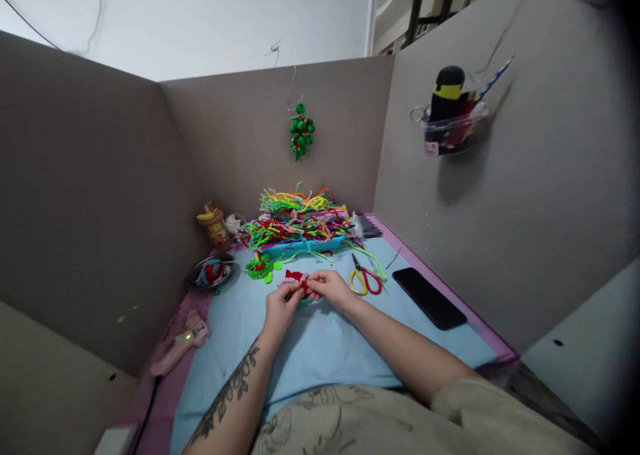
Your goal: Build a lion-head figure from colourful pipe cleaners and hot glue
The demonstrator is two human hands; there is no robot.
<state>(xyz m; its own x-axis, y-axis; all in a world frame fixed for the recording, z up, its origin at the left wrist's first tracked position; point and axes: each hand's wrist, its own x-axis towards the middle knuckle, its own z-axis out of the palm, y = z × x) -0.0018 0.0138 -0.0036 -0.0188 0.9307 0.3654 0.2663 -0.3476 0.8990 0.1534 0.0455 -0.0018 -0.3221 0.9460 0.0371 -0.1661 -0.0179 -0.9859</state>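
Visibly, red fuzzy piece (296, 276) pinched between fingers (317, 283).

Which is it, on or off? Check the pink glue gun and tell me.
On, it appears: a small green light glows on the pink glue gun. Whether it is hot, I cannot tell.

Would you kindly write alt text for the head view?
A person's left hand and right hand grip a small, partly red piece over a blue cloth. Around them lie colourful fuzzy stems, a green figure, scissors, a phone and a glue gun.
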